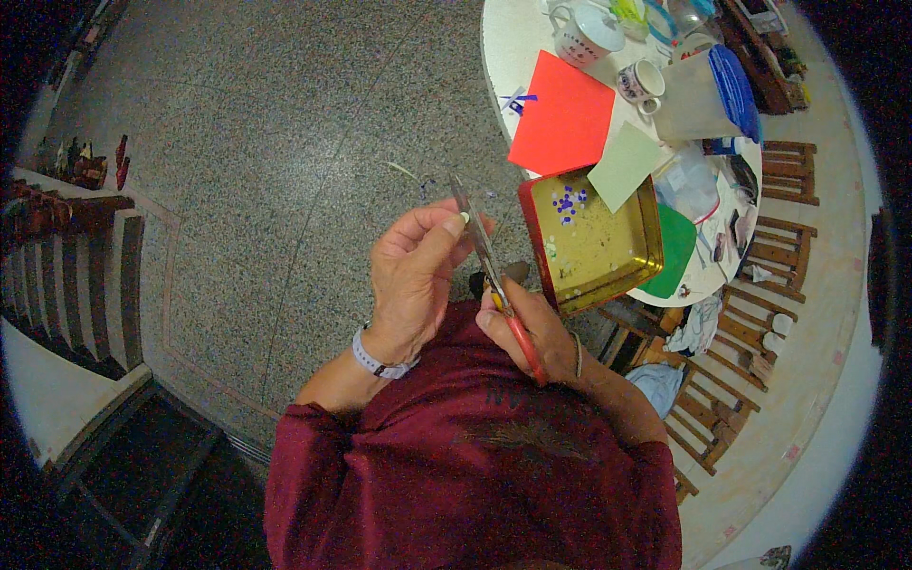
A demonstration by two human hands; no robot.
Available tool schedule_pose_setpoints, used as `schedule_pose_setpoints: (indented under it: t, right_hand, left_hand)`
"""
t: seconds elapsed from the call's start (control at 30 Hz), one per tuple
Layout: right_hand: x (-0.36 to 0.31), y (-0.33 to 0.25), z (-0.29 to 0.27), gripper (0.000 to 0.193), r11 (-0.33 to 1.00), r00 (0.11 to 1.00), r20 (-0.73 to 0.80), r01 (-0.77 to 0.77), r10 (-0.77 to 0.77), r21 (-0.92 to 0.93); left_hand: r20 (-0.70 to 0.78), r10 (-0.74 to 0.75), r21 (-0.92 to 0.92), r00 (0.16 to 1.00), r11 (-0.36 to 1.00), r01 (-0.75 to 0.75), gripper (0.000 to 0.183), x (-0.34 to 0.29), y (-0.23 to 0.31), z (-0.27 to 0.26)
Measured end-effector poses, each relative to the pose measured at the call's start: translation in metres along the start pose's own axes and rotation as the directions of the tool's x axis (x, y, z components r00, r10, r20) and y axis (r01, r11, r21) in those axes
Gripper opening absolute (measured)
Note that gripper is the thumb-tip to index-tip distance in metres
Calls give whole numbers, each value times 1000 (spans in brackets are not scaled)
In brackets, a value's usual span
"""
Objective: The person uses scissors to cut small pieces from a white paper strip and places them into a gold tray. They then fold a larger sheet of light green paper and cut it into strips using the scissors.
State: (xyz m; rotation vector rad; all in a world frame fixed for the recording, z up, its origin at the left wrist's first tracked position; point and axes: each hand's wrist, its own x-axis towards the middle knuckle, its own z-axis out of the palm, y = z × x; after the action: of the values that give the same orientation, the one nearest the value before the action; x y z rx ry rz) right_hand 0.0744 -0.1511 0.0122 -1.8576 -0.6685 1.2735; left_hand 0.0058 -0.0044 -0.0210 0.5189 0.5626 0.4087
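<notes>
Shows dark lettering on lidded cup point(576, 42) at 1 o'clk, plus print on mug point(638, 84) approx 4 o'clk of it. Pinches small pale piece point(465, 218) in clamped fingers of L hand point(413, 261), at 9 o'clk edge of scissors point(485, 255). Clamps R hand point(548, 328) round red handles point(523, 344), aiming tips twd 11 o'clk.

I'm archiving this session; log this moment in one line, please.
left hand: pinching small pale piece | right hand: holding red-handled scissors | blades: beside pale piece | gold tin: purple bits inside
</notes>
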Motion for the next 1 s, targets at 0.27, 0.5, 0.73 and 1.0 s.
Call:
schedule_pose_setpoints:
  t: [0.27,0.5,0.73,1.0]
  right_hand:
    - [4,3,0,28,999,1000,-11,12,-13,-37]
    - [4,5,0,28,999,1000,-19,16,-17,-43]
    - [5,3,1,21,1000,1000,-8,9,-9,-14]
    - [7,2,0,27,999,999,3,42,-42,-16]
  left_hand:
    - [-8,7,-31,1000,999,-8,13,0,0,0]
    - [-28,12,-25,1000,1000,-13,13,0,0,2]
    - [-28,-3,-32,1000,999,2,12,1,1,2]
    - [-18,-10,-51,1000,999,9,12,3,2,1]
